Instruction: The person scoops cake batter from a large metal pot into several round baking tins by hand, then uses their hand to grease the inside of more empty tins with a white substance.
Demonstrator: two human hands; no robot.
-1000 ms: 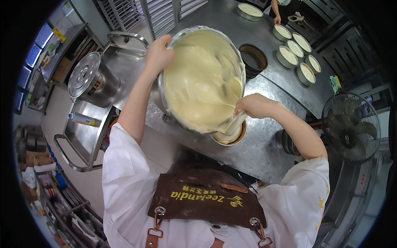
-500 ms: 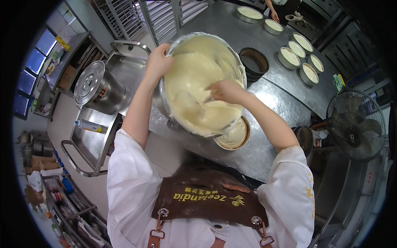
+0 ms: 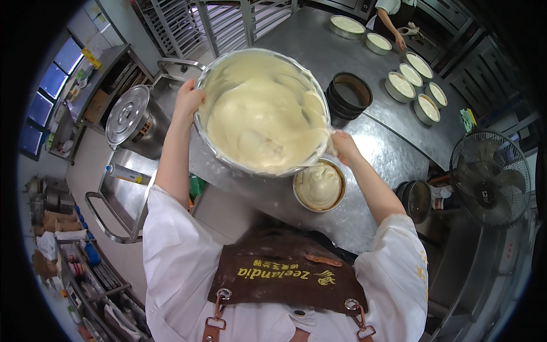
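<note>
A large metal mixing bowl (image 3: pixel 200 132) of thick pale yellow batter (image 3: pixel 256 114) is tilted toward me above the steel table. My left hand (image 3: pixel 190 101) is closed around its left rim. At the right rim, my right hand (image 3: pixel 345 148) has its fingers curled beside a smear of batter; whatever they hold is hidden. Just below that hand, a round cake tin (image 3: pixel 342 191) on the table holds a mound of batter. Stacked dark round tins (image 3: pixel 348 98) stand to the right of the bowl.
Several batter-filled tins (image 3: pixel 400 85) stand on the far table (image 3: pixel 296 57), near another person's hand (image 3: pixel 401 43). To the left, a steel cart (image 3: pixel 122 199) carries a lidded pot (image 3: pixel 134 119) and a spray can (image 3: pixel 126 174). A fan (image 3: pixel 489 176) stands at right.
My right hand has moved from inside the bowl out to its right rim. The bowl has shifted left, uncovering the tin below, which now shows a taller mound of batter.
</note>
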